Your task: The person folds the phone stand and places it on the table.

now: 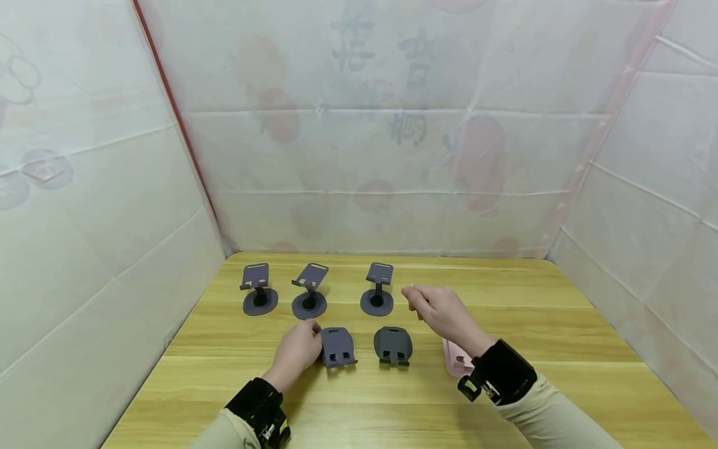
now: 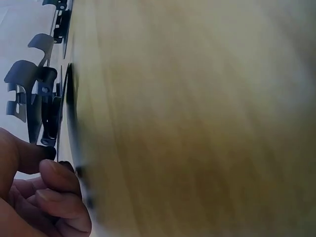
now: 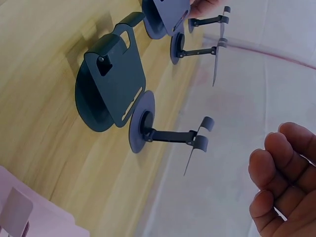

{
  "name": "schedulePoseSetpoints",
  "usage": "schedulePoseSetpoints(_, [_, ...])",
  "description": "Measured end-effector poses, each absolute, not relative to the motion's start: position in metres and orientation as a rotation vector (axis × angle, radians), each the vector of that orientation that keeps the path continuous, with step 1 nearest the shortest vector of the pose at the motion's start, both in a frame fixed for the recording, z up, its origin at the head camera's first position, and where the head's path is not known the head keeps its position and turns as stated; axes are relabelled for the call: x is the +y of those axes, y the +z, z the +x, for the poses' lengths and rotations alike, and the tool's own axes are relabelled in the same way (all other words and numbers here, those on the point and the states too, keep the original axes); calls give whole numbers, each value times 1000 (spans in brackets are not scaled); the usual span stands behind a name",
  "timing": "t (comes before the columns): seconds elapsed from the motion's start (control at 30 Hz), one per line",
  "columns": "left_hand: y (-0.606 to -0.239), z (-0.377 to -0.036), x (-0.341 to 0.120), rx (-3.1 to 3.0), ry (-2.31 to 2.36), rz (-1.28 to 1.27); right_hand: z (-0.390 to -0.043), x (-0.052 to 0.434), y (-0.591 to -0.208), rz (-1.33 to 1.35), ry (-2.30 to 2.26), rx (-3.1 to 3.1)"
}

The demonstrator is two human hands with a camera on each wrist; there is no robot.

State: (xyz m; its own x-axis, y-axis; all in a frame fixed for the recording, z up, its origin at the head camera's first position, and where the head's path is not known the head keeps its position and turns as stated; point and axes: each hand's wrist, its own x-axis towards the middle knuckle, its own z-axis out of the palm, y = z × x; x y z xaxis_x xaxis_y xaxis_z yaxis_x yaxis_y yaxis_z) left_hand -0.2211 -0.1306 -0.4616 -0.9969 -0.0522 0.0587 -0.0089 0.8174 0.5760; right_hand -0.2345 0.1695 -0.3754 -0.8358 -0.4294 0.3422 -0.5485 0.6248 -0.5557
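left hand pinching a purple stand
right hand empty, fingers loosely curled; a pink stand partly hidden

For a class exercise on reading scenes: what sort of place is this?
Probably a makeshift recording booth: pale printed sheeting screens three sides of a wood-grain table, small stands sit on it, and each wrist wears a strapped-on device.

My right arm hides part of the pink stand; the right wrist view cuts it off at lower left, crops the folded purple stand at the top and my right fingers at the right. Beside my left fingers, the left wrist view blurs the table.
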Motion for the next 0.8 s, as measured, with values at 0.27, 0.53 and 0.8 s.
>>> schedulePoseSetpoints(0.27, [-465,-223,-133,-2934,-862,74,-236,168,-377,824,1008,-2686])
schedulePoseSetpoints(0.53, [-459,-217,-143,-2954,-683,36,-241,169,-377,818,1017,-2707])
schedulePoseSetpoints(0.8, [-460,-208,-164,-2925,-368,-89,-254,174,-380,741,1005,-2759])
